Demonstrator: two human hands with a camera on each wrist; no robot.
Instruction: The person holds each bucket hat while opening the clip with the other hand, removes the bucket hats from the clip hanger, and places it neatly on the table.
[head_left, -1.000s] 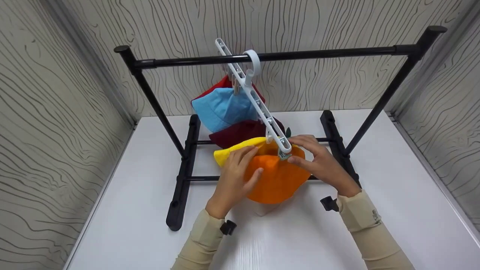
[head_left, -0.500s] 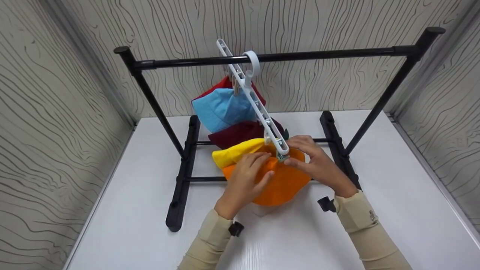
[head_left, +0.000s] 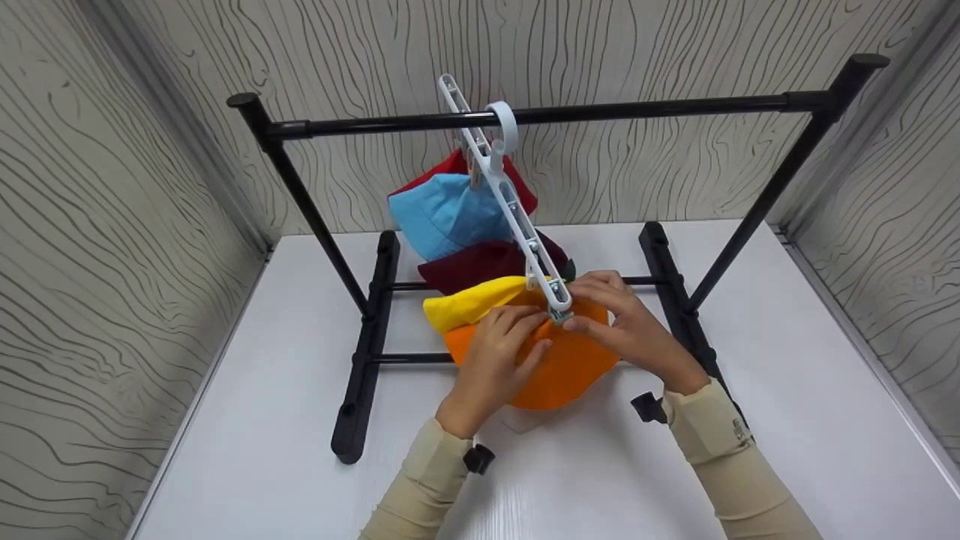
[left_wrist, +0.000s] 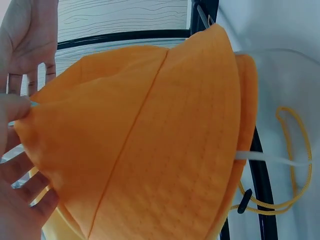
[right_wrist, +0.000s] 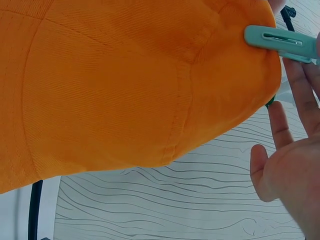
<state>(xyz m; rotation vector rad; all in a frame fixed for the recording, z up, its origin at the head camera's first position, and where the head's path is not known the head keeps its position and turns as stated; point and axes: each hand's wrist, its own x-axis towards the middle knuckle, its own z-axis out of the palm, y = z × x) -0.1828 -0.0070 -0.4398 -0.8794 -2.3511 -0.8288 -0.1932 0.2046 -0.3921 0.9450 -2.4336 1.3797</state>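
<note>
An orange bucket hat hangs crown-up at the near end of a white clip hanger. A teal clothespin overlaps the top of its crown. My right hand pinches the clothespin, thumb in front and other fingers spread behind. The left hand grips the crown's left side, its fingers tucked behind the orange cloth, as the left wrist view also shows. Directly behind it is a yellow hat. A small green leaf shows above the right fingers.
Farther along the hanger hang a maroon hat, a light blue hat and a red hat. The hanger hooks over the rail of a black rack on a white table. A yellow cord dangles below the orange hat.
My left hand has moved right along the orange hat toward the clothespin. The hanger's near end has swung slightly left, and the right hand has shifted a little left with it.
</note>
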